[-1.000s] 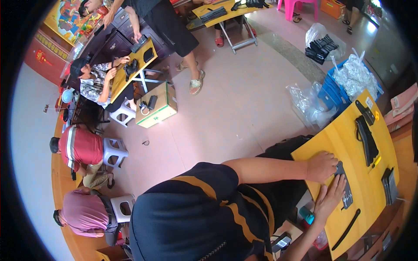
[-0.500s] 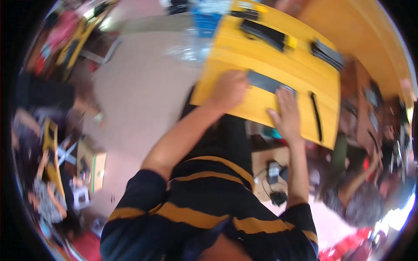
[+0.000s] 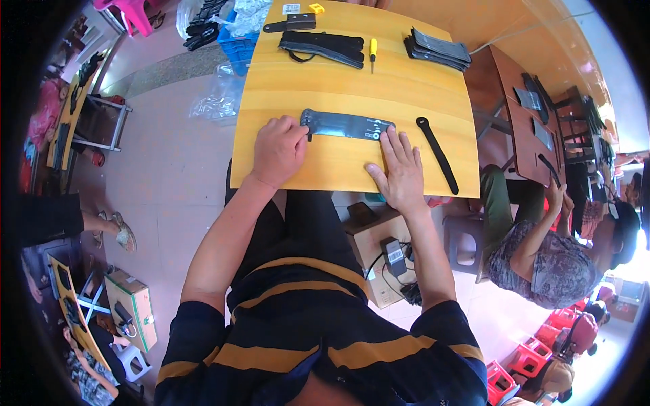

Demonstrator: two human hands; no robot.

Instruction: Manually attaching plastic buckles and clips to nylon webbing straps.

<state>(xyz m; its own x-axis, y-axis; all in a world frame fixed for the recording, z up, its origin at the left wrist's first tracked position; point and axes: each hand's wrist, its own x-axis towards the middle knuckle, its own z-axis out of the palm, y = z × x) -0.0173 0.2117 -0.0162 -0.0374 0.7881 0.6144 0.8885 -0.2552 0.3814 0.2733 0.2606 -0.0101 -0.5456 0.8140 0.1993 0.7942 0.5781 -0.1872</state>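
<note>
A long, flat dark plastic sleeve [image 3: 344, 126] with a glossy face and white print at its right end lies crosswise before me. The rounded end of something black shows at its left end. My left hand [image 3: 279, 150] is closed there, finger and thumb pinching that end. My right hand [image 3: 401, 169] lies flat on the table with fingers stretched out, its fingertips touching the printed end. To the right of that hand rests a narrow black strap [image 3: 439, 157] with rounded ends.
On the yellow wooden table [image 3: 338, 172], farther back, are a pile of black straps [image 3: 323, 47], a yellow-handled screwdriver [image 3: 373, 54], a dark case [image 3: 301, 22] and a stack of dark sleeves [image 3: 438, 49]. A blue crate [image 3: 233, 51] stands beyond the left edge. A person [image 3: 542, 264] sits at right.
My view has shifted, so the table sits farther left and is sharper. My left hand still grips the sleeve's left end; my right hand still lies at its right end.
</note>
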